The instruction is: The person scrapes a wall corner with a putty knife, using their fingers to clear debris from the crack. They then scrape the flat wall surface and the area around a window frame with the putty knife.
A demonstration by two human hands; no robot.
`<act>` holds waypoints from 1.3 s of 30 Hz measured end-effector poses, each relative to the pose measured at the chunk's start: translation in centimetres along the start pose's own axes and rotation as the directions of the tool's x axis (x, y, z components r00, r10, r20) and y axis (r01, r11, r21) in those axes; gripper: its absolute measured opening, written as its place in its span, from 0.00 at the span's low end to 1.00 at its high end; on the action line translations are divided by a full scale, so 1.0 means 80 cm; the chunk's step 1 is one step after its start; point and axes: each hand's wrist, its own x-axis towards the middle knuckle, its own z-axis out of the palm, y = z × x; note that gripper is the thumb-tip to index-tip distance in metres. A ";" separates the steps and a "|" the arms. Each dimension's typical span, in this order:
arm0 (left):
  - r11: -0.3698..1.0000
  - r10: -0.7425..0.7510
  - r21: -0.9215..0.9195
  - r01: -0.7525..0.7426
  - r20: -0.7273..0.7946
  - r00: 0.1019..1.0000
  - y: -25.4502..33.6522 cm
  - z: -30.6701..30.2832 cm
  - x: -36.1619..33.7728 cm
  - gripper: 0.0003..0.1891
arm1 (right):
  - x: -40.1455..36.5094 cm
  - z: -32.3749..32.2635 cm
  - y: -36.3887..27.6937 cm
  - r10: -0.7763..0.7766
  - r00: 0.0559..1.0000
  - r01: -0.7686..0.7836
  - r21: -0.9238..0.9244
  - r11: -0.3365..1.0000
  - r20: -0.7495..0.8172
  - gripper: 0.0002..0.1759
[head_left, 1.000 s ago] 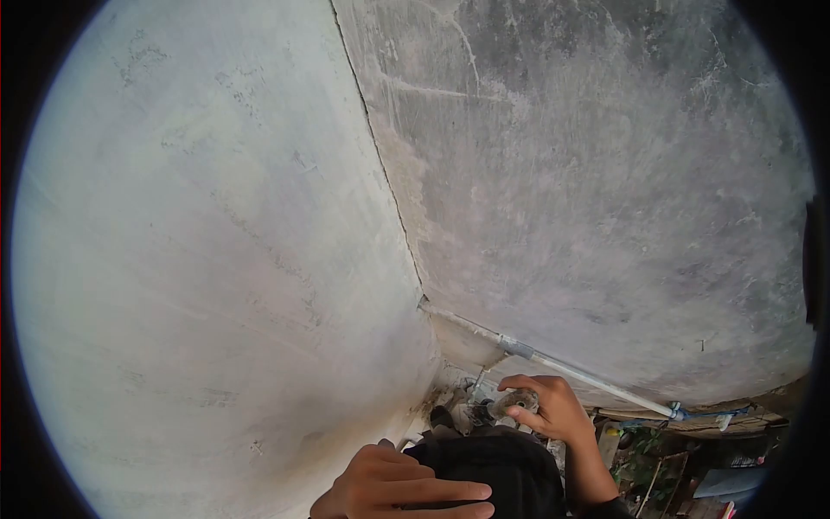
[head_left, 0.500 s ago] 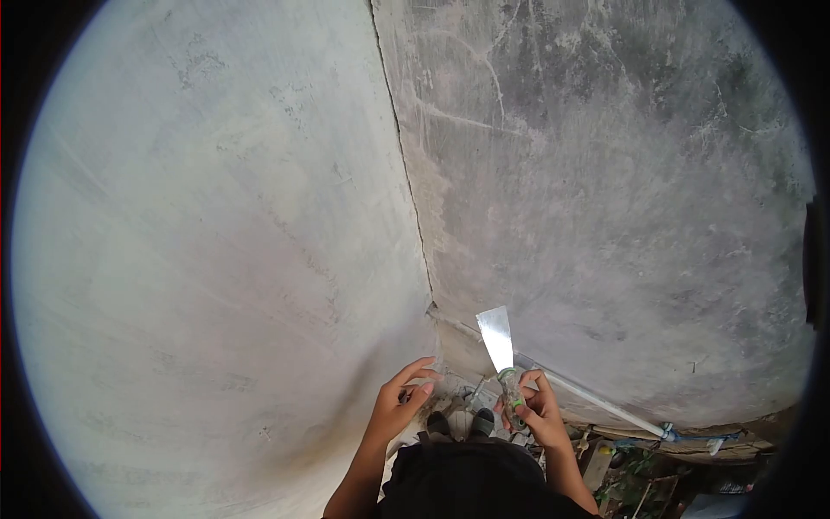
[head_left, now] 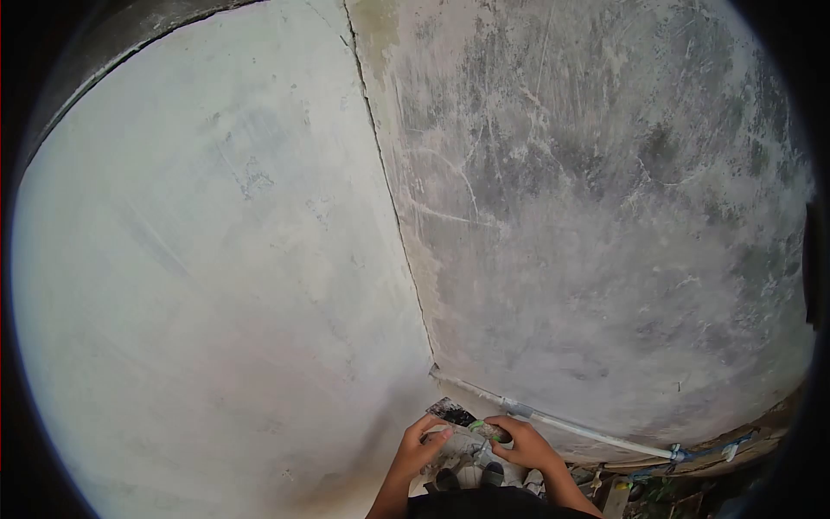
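Note:
My right hand point(head_left: 523, 443) is closed around the handle point(head_left: 491, 432) of a putty knife, low in the head view. The knife's blade point(head_left: 452, 412) points left and looks dark with pale specks. At the near edge of the blade are the bent fingers of my left hand point(head_left: 423, 443), with the thumb below them. They appear to pinch the blade's edge, though the exact contact is too small to make out. Both hands are in front of my body, close to the corner of two walls.
A pale wall point(head_left: 216, 259) rises on the left and a stained grey wall point(head_left: 588, 216) on the right. A cracked seam point(head_left: 391, 186) runs down their corner. Along the right wall's foot runs a white pipe point(head_left: 596, 434). My shoes point(head_left: 493, 473) stand below, with clutter at lower right.
The putty knife has swung from pointing up to pointing left, and its blade now looks dark instead of bright. My left hand has come to the blade. The view has tilted up.

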 end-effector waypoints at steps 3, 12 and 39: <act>1.000 -0.007 0.025 0.009 -0.053 0.999 0.010 0.012 0.000 0.16 | 0.013 -0.003 0.009 -0.129 0.990 0.129 0.012 0.992 0.053 0.28; 0.981 0.194 0.009 -0.194 -0.036 0.980 0.005 0.008 -0.005 0.18 | 0.032 0.006 0.004 -0.152 0.944 0.101 0.183 0.978 0.293 0.28; 0.946 0.203 0.244 -0.211 0.059 0.977 0.040 0.002 -0.035 0.22 | 0.033 -0.001 0.002 -0.105 0.929 -0.003 0.291 0.957 0.354 0.25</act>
